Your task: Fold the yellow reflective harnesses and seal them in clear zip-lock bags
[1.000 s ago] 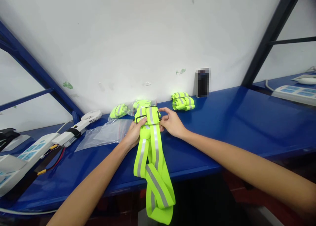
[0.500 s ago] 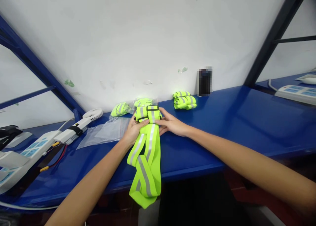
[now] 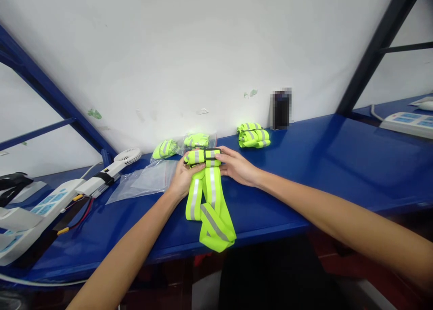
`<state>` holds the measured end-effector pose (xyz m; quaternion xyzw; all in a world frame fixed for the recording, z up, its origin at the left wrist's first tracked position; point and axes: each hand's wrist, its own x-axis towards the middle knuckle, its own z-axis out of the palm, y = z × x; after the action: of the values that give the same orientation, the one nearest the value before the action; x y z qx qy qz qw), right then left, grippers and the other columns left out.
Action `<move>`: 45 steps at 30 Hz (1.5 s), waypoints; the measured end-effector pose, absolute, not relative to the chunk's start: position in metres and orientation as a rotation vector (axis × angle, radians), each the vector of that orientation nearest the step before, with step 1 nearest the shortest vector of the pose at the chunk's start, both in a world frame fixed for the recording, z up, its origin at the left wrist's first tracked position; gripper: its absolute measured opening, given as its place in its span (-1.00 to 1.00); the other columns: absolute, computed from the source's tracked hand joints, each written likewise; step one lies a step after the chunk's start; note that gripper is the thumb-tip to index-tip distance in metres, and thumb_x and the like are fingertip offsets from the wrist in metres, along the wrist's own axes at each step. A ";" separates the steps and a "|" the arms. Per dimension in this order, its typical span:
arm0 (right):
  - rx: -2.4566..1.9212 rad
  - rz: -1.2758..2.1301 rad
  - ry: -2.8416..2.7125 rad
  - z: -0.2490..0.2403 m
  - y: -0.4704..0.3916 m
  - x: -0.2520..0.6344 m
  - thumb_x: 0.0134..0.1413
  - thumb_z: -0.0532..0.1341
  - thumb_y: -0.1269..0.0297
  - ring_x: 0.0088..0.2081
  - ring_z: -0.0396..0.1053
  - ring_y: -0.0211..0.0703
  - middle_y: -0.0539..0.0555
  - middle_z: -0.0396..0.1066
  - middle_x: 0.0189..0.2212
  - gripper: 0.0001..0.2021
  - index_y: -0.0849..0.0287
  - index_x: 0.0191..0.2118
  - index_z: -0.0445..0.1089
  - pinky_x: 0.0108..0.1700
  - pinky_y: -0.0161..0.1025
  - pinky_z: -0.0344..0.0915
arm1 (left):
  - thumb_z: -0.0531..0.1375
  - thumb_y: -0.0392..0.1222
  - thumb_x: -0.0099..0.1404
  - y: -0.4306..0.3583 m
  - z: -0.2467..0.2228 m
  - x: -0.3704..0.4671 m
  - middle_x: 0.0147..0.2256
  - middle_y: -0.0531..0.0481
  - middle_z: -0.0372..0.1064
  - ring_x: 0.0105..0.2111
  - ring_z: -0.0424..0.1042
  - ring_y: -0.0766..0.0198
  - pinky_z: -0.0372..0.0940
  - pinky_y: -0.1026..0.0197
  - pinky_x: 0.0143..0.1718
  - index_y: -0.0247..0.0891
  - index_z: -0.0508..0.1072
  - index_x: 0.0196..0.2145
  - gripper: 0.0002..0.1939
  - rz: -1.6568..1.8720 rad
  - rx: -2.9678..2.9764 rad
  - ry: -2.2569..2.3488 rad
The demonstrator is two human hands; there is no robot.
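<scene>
A neon-yellow reflective strap (image 3: 209,206) with grey stripes lies on the blue bench (image 3: 321,165), its loose end reaching the front edge. My left hand (image 3: 182,181) and my right hand (image 3: 237,168) both grip its rolled-up far end, which carries a black buckle. A rolled strap bundle (image 3: 253,137) sits near the wall to the right. Two bagged bundles (image 3: 182,145) lie just behind my hands.
A clear plastic bag (image 3: 142,183) lies flat left of my hands. Farther left are a white handheld fan (image 3: 115,165), white power strips (image 3: 37,210) and red wires. A dark blurred object (image 3: 280,109) stands by the wall. Another power strip (image 3: 406,120) sits at the far right.
The strap's hanging tail has been drawn up from below the bench edge onto the bench, and the rolled end between my hands has grown tighter.
</scene>
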<state>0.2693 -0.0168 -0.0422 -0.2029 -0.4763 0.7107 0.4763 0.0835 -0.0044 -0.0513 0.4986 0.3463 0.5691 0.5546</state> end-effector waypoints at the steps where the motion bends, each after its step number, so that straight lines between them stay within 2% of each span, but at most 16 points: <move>1: -0.499 1.717 -1.174 -0.042 -0.017 0.269 0.04 0.35 0.23 -0.26 0.44 -0.23 -0.03 0.44 -0.27 -0.77 0.08 -0.17 0.39 -0.16 -0.24 0.41 | 0.48 -0.31 -0.13 -0.005 -0.051 0.083 -0.28 0.06 0.51 -0.30 0.50 0.24 0.39 0.20 -0.21 -0.21 0.44 -0.05 -0.36 1.340 1.167 0.818; 6: -0.474 1.670 -1.169 -0.044 -0.016 0.271 -0.08 0.39 0.38 -0.15 0.44 -0.19 -0.03 0.45 -0.20 -0.68 0.05 -0.14 0.42 -0.11 -0.21 0.42 | 0.46 -0.30 -0.08 -0.009 -0.047 0.083 -0.17 -0.02 0.52 -0.18 0.51 0.19 0.38 0.20 -0.11 -0.23 0.47 -0.04 -0.40 1.320 1.237 0.786; 12: -0.501 1.567 -1.132 -0.046 -0.012 0.271 -0.04 0.36 0.28 -0.20 0.45 -0.18 -0.02 0.48 -0.25 -0.69 0.04 -0.12 0.41 -0.07 -0.17 0.41 | 0.44 -0.31 -0.05 -0.013 -0.044 0.086 -0.04 -0.05 0.49 -0.09 0.51 0.09 0.39 0.13 -0.06 -0.15 0.39 0.09 -0.28 1.266 1.295 0.770; 17: -0.540 1.380 -1.306 -0.053 -0.008 0.270 -0.01 0.34 0.22 -0.13 0.41 -0.16 -0.01 0.44 -0.14 -0.69 0.02 -0.09 0.40 -0.10 -0.21 0.40 | 0.40 -0.20 0.01 -0.005 -0.053 0.089 -0.23 -0.17 0.56 -0.19 0.55 -0.06 0.41 0.00 -0.11 -0.35 0.52 -0.17 -0.61 1.182 1.195 0.915; 22: -0.575 1.203 -1.437 -0.055 -0.007 0.270 0.05 0.28 0.23 -0.08 0.36 -0.14 0.02 0.40 -0.13 -0.72 0.06 -0.08 0.38 -0.09 -0.24 0.35 | 0.40 -0.26 0.00 -0.005 -0.055 0.089 -0.26 -0.17 0.57 -0.25 0.57 -0.02 0.42 -0.01 -0.13 -0.35 0.52 -0.19 -0.63 1.099 1.066 0.905; 27: -0.624 1.077 -1.525 -0.050 -0.008 0.271 0.00 0.26 0.31 -0.11 0.36 -0.12 0.01 0.42 -0.18 -0.74 0.12 -0.13 0.42 -0.08 -0.22 0.32 | 0.37 -0.33 0.02 -0.005 -0.055 0.091 -0.27 -0.15 0.57 -0.29 0.57 0.03 0.42 0.01 -0.12 -0.35 0.53 -0.21 -0.68 1.084 0.975 0.883; 30: -0.643 1.052 -1.511 -0.049 -0.007 0.270 -0.03 0.26 0.32 -0.12 0.37 -0.11 0.02 0.43 -0.18 -0.73 0.13 -0.14 0.43 -0.10 -0.22 0.33 | 0.37 -0.33 0.03 -0.006 -0.054 0.092 -0.27 -0.14 0.57 -0.24 0.57 0.02 0.41 -0.01 -0.07 -0.34 0.52 -0.20 -0.68 1.114 0.978 0.856; 33: -0.694 1.001 -1.450 -0.048 -0.006 0.270 -0.02 0.25 0.31 -0.14 0.38 -0.12 0.02 0.44 -0.17 -0.74 0.12 -0.14 0.43 -0.14 -0.24 0.34 | 0.35 -0.22 0.09 -0.008 -0.050 0.091 -0.19 -0.18 0.55 -0.11 0.52 -0.06 0.36 -0.05 0.02 -0.36 0.52 -0.15 -0.66 1.070 0.999 0.729; 37: -0.711 0.973 -1.417 -0.048 -0.006 0.271 -0.02 0.24 0.31 -0.15 0.40 -0.11 0.05 0.44 -0.13 -0.73 0.12 -0.13 0.42 -0.15 -0.22 0.37 | 0.33 0.09 0.12 -0.013 -0.044 0.091 -0.07 -0.23 0.50 0.04 0.42 -0.16 0.30 -0.11 0.09 -0.34 0.47 -0.01 -0.43 1.008 1.002 0.566; 40: -0.655 1.017 -1.462 -0.049 -0.008 0.271 -0.06 0.27 0.34 -0.16 0.43 -0.12 0.09 0.40 -0.02 -0.70 0.13 -0.12 0.41 -0.12 -0.18 0.38 | 0.29 0.25 0.10 -0.015 -0.042 0.093 -0.05 -0.22 0.49 0.08 0.39 -0.15 0.30 -0.08 0.09 -0.29 0.44 0.04 -0.31 1.022 1.014 0.573; 42: -0.620 1.057 -1.478 -0.051 -0.009 0.272 -0.11 0.31 0.35 -0.16 0.44 -0.12 0.11 0.35 0.06 -0.68 0.13 -0.13 0.41 -0.10 -0.16 0.38 | 0.29 0.21 0.13 -0.016 -0.042 0.094 -0.06 -0.19 0.50 0.06 0.40 -0.12 0.32 -0.05 0.07 -0.27 0.46 0.02 -0.38 1.032 1.019 0.606; 45: -0.596 1.087 -1.492 -0.052 -0.008 0.275 -0.07 0.32 0.29 0.01 0.40 -0.01 0.13 0.31 0.11 -0.75 0.13 -0.18 0.46 0.00 -0.11 0.35 | 0.29 0.03 0.14 -0.015 -0.042 0.096 -0.13 -0.15 0.54 -0.03 0.47 -0.09 0.37 -0.01 -0.02 -0.29 0.50 -0.04 -0.52 1.041 1.012 0.674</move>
<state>0.2747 -0.0082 -0.0523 -0.2535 -0.6343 0.4623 0.5654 0.0956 -0.0152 -0.0421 0.4537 0.3020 0.4669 0.6964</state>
